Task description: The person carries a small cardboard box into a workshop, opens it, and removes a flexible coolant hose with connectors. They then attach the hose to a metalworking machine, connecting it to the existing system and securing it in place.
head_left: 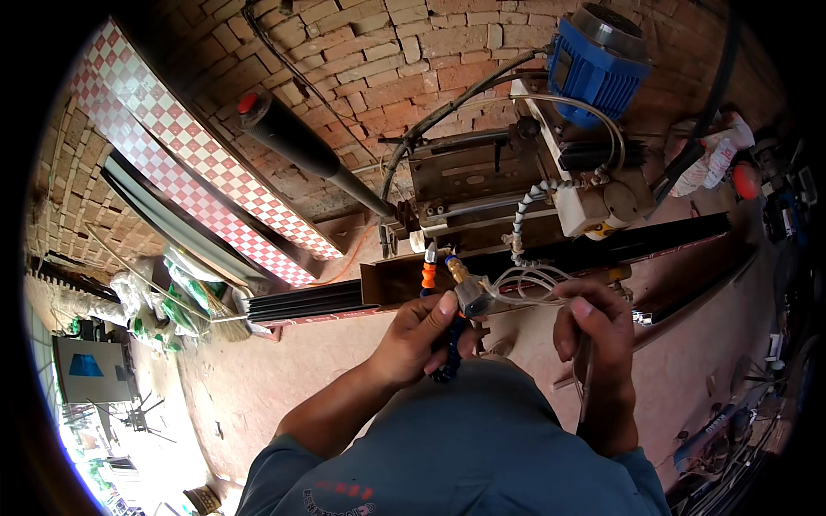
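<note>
My left hand is closed with thumb and fingers around a small grey metal fitting with a brass end. Beside it stands an orange-tipped flexible nozzle, and a dark blue segmented hose hangs below the same hand. Loops of thin clear tubing run from the fitting toward my right hand. Its fingers are bent and pinched on the tubing, a length of which hangs down by the palm. Both hands are in front of my body, at the near side of the machine.
A blue motor tops the machine, with a grey segmented hose below it. A long box holds black strips. A black lever with a red end leans left. Checkered panels rest against the brick wall.
</note>
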Action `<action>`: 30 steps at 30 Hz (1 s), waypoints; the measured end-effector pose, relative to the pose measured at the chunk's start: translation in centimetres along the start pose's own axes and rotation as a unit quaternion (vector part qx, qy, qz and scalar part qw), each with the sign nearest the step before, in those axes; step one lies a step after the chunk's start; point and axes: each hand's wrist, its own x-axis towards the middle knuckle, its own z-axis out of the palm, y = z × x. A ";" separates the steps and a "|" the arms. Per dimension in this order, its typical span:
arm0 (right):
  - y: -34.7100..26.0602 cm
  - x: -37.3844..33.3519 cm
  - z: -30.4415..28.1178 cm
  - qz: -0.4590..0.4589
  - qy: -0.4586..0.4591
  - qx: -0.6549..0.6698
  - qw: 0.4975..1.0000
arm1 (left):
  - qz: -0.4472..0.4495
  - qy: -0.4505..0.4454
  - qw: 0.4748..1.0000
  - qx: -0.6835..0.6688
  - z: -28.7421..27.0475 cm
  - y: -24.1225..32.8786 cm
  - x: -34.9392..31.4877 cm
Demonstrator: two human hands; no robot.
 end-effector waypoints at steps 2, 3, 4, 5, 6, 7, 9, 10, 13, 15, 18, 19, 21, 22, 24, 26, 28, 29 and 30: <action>-0.2 -0.3 -0.1 -0.012 0.030 0.012 0.999 | 0.036 -0.004 0.999 0.029 -0.4 -0.1 0.0; -0.2 -0.5 -0.4 -0.019 0.032 0.004 0.999 | 0.055 -0.006 0.998 0.043 -0.7 -0.2 0.0; -0.2 -0.5 -0.7 -0.025 0.032 -0.003 0.999 | 0.051 -0.030 0.997 0.041 -1.6 -0.2 0.0; -0.1 -0.5 -0.8 -0.031 0.031 -0.010 0.999 | 0.076 -0.019 0.995 0.057 -1.6 -0.3 -0.2; 0.0 -0.5 -0.7 -0.044 0.044 -0.021 0.998 | 0.101 -0.007 0.992 0.073 -1.3 -0.4 -0.3; 0.0 -0.6 -0.8 -0.048 0.053 -0.031 0.997 | 0.126 0.005 0.988 0.089 -1.1 -0.3 -0.4; 0.1 -0.7 -1.2 -0.055 0.070 -0.050 0.995 | 0.135 0.017 0.985 0.102 -1.6 -0.4 -0.5; 0.3 -0.7 -1.7 -0.059 0.064 -0.054 0.995 | 0.158 0.032 0.977 0.138 -1.7 -0.7 -0.4; 0.6 -0.6 -2.6 -0.075 0.085 -0.048 0.992 | 0.193 0.064 0.959 0.196 -1.8 -0.2 -0.5; 0.7 -0.4 -3.3 -0.098 0.081 -0.054 0.990 | 0.223 0.077 0.942 0.238 -2.2 -0.1 -0.4; 0.7 -0.3 -3.9 -0.105 0.091 -0.046 0.989 | 0.256 0.108 0.918 0.282 -1.5 1.0 -0.7; 0.6 -0.2 -3.9 -0.107 0.097 -0.047 0.988 | 0.273 0.115 0.892 0.342 -1.6 1.2 -0.7; 0.5 -0.1 -3.8 -0.111 0.111 -0.049 0.986 | 0.303 0.126 0.827 0.456 -2.1 1.5 -0.7; 0.5 0.0 -3.6 -0.112 0.114 -0.056 0.986 | 0.318 0.130 0.814 0.469 -2.1 1.5 -0.7; 0.5 0.0 -3.1 -0.113 0.121 -0.072 0.984 | 0.347 0.136 0.785 0.495 -2.3 1.3 -0.6; 0.7 0.1 -3.1 -0.119 0.102 -0.082 0.984 | 0.345 0.154 0.798 0.470 -1.9 0.9 -0.7; 1.0 0.2 -3.1 -0.124 0.090 -0.092 0.984 | 0.361 0.170 0.779 0.484 -1.9 0.8 -0.8; 1.2 0.2 -2.9 -0.127 0.087 -0.098 0.983 | 0.377 0.178 0.752 0.511 -2.0 0.8 -0.8; 1.3 0.2 -2.7 -0.130 0.085 -0.104 0.982 | 0.392 0.184 0.724 0.536 -2.1 0.8 -0.8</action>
